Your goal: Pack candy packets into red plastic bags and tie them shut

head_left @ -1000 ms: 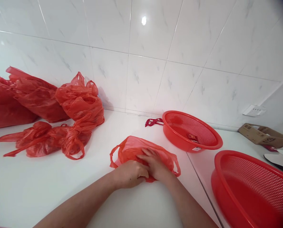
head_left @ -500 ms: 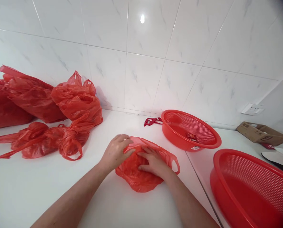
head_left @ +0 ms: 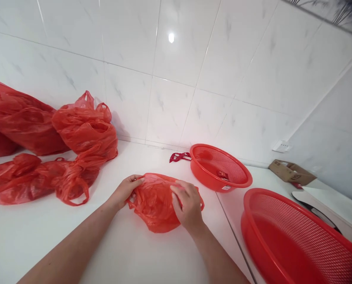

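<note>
Handles a thin, translucent red plastic carrier bag [head_left: 158, 211], lying on the smooth white bench [head_left: 152, 260], well out from the back edge and left of the dark, straight seam [head_left: 235, 236]. With the left hand [head_left: 125, 192], grasps the left rim between thumb and fingers; with the right hand [head_left: 190, 206], bends fingers over the right side, impossible to tell whether also gripping film. Best to draw both sides evenly and lightly, since likely to slip or tear, and to stay clear of the round, red, perforated plastic basket [head_left: 202, 175] near the back edge.
</note>
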Demonstrator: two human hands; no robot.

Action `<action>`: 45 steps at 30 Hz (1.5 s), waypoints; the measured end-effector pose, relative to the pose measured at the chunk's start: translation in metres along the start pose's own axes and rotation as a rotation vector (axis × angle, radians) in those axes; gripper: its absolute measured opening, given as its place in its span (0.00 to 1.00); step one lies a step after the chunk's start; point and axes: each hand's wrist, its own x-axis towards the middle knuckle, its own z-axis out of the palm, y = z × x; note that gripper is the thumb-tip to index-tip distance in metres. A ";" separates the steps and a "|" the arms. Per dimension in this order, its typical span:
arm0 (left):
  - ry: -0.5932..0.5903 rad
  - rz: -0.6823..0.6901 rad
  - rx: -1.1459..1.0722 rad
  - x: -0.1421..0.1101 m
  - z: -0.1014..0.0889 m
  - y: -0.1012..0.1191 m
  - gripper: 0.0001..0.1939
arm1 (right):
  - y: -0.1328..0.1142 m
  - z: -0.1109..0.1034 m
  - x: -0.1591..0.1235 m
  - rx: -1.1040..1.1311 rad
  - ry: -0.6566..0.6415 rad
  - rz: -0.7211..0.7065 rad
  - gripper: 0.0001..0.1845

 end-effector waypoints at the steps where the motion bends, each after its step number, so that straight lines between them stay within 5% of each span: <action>1: -0.011 -0.005 -0.042 0.002 -0.003 0.000 0.20 | 0.002 -0.005 0.005 -0.059 0.079 0.017 0.16; 5: -0.064 -0.006 -0.156 0.006 -0.010 0.000 0.20 | 0.037 -0.019 0.028 -0.342 0.138 0.217 0.24; 8: -0.067 -0.009 -0.206 0.007 -0.014 0.001 0.20 | 0.072 -0.023 0.033 -0.535 0.001 0.416 0.27; 11: -0.033 -0.011 -0.248 0.008 -0.018 0.001 0.19 | 0.090 -0.020 0.021 -0.600 -0.151 0.439 0.25; 18: -0.053 -0.009 -0.281 0.007 -0.021 0.005 0.13 | 0.079 -0.010 -0.015 -0.651 -0.060 0.366 0.24; 45: -0.020 -0.044 -0.197 0.005 -0.016 0.009 0.19 | 0.072 -0.014 -0.019 -0.601 -0.028 0.448 0.15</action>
